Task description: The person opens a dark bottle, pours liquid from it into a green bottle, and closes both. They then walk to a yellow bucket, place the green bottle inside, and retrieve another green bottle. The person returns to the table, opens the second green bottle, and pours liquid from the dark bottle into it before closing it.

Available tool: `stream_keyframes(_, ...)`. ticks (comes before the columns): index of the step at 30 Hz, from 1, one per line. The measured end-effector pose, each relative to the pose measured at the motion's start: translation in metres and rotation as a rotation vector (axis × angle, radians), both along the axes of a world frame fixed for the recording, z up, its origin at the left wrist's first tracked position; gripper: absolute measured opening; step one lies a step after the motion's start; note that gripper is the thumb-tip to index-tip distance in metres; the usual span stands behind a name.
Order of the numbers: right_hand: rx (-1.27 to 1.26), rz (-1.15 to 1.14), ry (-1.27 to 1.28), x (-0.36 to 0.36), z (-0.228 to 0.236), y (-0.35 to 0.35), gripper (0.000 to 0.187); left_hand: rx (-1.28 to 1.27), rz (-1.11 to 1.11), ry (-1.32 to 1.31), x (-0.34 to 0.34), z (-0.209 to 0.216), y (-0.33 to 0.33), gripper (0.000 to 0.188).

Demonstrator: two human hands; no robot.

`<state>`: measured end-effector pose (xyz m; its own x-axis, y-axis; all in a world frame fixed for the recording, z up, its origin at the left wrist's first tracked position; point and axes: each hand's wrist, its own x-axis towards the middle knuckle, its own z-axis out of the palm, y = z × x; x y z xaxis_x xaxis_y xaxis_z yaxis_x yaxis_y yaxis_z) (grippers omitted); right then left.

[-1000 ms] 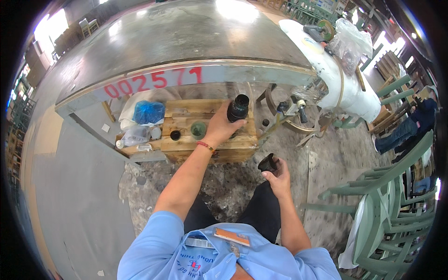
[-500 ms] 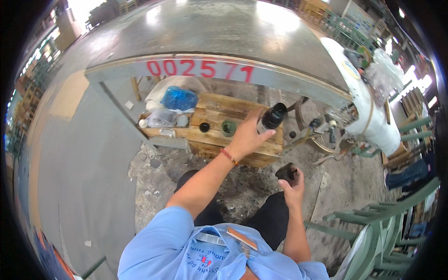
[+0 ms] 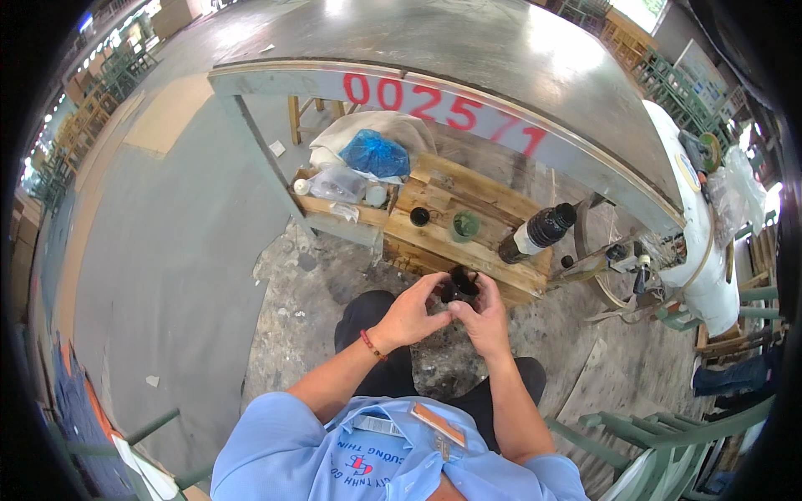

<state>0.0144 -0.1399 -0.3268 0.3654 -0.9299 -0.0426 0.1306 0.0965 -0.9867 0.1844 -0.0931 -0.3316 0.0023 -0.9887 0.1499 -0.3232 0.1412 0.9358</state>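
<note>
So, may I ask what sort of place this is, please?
Probably a furniture workshop: green chairs stand at the right, a disc power tool lies past the right end of the workbench, and the floor is blotched with dark stains.

Red painted digits (image 3: 443, 110) are running along the front edge (image 3: 292, 81) of the table, beyond the left hand (image 3: 412, 311) and right hand (image 3: 486, 321); one toward the right end is showing fainter. Blue lettering (image 3: 378, 451) is curving about a red-and-blue emblem (image 3: 360, 464) on the light blue shirt (image 3: 280, 451), wearer's side of both hands. Pale label (image 3: 526, 240) is wrapping the dark bottle (image 3: 554, 224), beyond and right of the right hand; print too small to read.
</note>
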Motion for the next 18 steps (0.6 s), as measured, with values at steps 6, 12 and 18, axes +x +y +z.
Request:
stream_keyframes(6, 0.099, 0.174, 0.079, 0.045, 0.002, -0.009, 0.075, 0.082, 0.168, 0.180, 0.027, -0.010, 0.008, 0.066)
stream_keyframes(12, -0.268, 0.074, 0.345, 0.057, 0.042, -0.018, 0.078, 0.031, 0.528, 0.314, 0.087, -0.044, 0.003, 0.061)
stream_keyframes(18, -1.189, -0.337, 0.451, 0.070, 0.209, -0.087, 0.037, -0.120, 0.822, 0.180, 0.187, -0.060, -0.040, 0.059)
